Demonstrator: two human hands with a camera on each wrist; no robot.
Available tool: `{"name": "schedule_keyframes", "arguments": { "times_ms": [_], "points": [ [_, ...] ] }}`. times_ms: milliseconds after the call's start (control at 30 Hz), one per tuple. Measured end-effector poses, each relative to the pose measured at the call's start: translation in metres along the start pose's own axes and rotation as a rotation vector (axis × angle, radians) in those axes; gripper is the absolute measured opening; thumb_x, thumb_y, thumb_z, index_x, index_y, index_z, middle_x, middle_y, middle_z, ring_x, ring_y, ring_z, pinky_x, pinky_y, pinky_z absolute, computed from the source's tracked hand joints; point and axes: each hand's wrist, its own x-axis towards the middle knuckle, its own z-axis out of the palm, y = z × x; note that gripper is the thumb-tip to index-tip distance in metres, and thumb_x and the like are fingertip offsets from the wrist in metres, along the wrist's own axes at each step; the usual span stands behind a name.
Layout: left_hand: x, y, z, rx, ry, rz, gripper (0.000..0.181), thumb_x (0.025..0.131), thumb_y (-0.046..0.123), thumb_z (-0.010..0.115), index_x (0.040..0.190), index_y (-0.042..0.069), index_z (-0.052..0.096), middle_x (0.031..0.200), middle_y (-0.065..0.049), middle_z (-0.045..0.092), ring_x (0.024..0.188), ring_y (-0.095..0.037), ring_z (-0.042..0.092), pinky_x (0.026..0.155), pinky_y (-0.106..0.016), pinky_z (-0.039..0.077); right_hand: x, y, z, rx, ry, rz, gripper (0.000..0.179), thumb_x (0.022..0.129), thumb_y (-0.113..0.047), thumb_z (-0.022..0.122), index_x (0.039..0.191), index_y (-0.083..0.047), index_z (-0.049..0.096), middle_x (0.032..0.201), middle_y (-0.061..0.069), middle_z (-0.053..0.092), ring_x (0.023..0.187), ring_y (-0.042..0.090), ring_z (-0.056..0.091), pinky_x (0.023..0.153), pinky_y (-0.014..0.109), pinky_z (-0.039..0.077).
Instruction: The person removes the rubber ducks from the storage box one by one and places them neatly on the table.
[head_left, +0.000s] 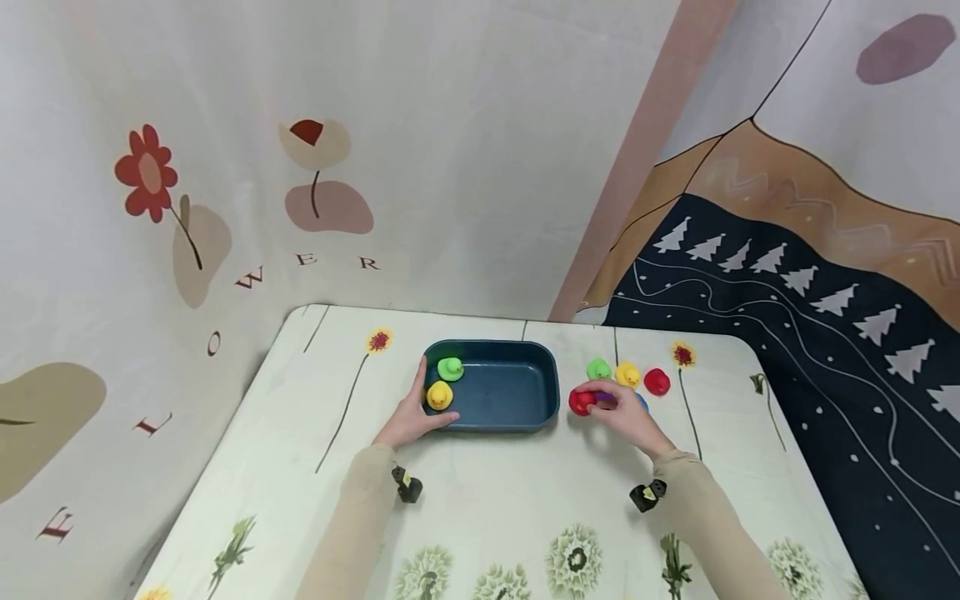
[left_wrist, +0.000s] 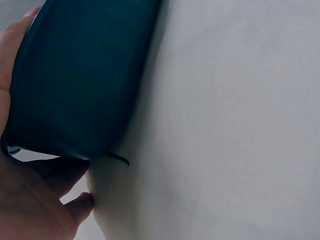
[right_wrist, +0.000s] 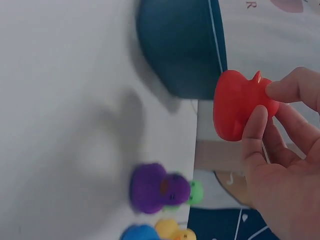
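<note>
A dark blue rectangular basin [head_left: 502, 387] stands on the table, with a green rubber duck [head_left: 450, 369] and a yellow rubber duck [head_left: 439, 396] at its left end. My left hand [head_left: 413, 417] grips that end, thumb along the front rim and fingers by the left wall. In the left wrist view the hand lies against the basin [left_wrist: 85, 75]. Just right of the basin, my right hand [head_left: 628, 418] pinches a red rubber duck [right_wrist: 232, 107] between thumb and fingers, raised off the table. Below it in the right wrist view sits a purple duck [right_wrist: 148, 187], partly hidden in the head view.
Beyond the right hand stand a green duck [head_left: 599, 368], a yellow duck [head_left: 628, 373] and another red duck [head_left: 657, 382]. A blue duck [right_wrist: 140, 233] is mostly covered by the hand in the head view. A flower-print cloth [head_left: 502, 500] covers the table; printed curtains hang behind.
</note>
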Motion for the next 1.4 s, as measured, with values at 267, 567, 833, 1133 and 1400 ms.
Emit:
{"name": "schedule_keyframes", "arguments": {
  "times_ms": [267, 567, 833, 1133, 1400],
  "points": [
    [-0.001, 0.001, 0.0, 0.0, 0.004, 0.008, 0.119, 0.079, 0.037, 0.081, 0.154, 0.031, -0.012, 0.161, -0.008, -0.001, 0.144, -0.034, 0.008, 0.113, -0.055, 0.015, -0.004, 0.033, -0.019, -0.065, 0.051, -0.039, 0.028, 0.086, 0.007, 0.064, 0.114, 0.004, 0.066, 0.119, 0.021, 0.06, 0.1, 0.032, 0.056, 0.082, 0.027, 0.05],
    [-0.001, 0.002, 0.0, -0.007, 0.005, 0.008, 0.119, 0.079, 0.037, 0.081, 0.154, 0.031, -0.011, 0.161, -0.008, -0.001, 0.145, -0.034, 0.007, 0.113, -0.056, 0.014, -0.018, 0.045, -0.042, -0.062, 0.078, 0.018, 0.029, 0.088, 0.006, 0.062, 0.117, 0.004, 0.065, 0.124, 0.021, 0.057, 0.11, 0.028, 0.053, 0.087, 0.016, 0.046],
    [-0.002, 0.002, -0.001, 0.002, 0.004, -0.006, 0.119, 0.08, 0.036, 0.08, 0.154, 0.032, -0.012, 0.161, -0.007, -0.001, 0.145, -0.033, 0.008, 0.113, -0.055, 0.015, -0.03, 0.053, -0.064, -0.077, 0.103, 0.042, 0.03, 0.092, 0.002, 0.061, 0.122, 0.004, 0.062, 0.128, 0.022, 0.055, 0.118, 0.029, 0.05, 0.088, 0.012, 0.044],
    [-0.002, 0.002, 0.0, 0.009, 0.008, 0.0, 0.118, 0.08, 0.036, 0.08, 0.154, 0.03, -0.012, 0.161, -0.007, -0.001, 0.144, -0.033, 0.008, 0.113, -0.055, 0.016, -0.04, 0.064, -0.081, -0.1, 0.111, 0.095, 0.033, 0.093, -0.001, 0.06, 0.125, 0.004, 0.061, 0.134, 0.024, 0.05, 0.123, 0.037, 0.043, 0.085, 0.01, 0.043],
    [-0.001, 0.004, 0.001, 0.007, 0.011, 0.011, 0.118, 0.08, 0.034, 0.08, 0.155, 0.028, -0.011, 0.161, -0.007, -0.002, 0.145, -0.033, 0.008, 0.113, -0.055, 0.015, -0.045, 0.072, -0.096, -0.144, 0.14, 0.146, 0.035, 0.094, -0.004, 0.059, 0.128, 0.005, 0.058, 0.133, 0.025, 0.051, 0.124, 0.038, 0.04, 0.083, 0.011, 0.04]
  ]
}}
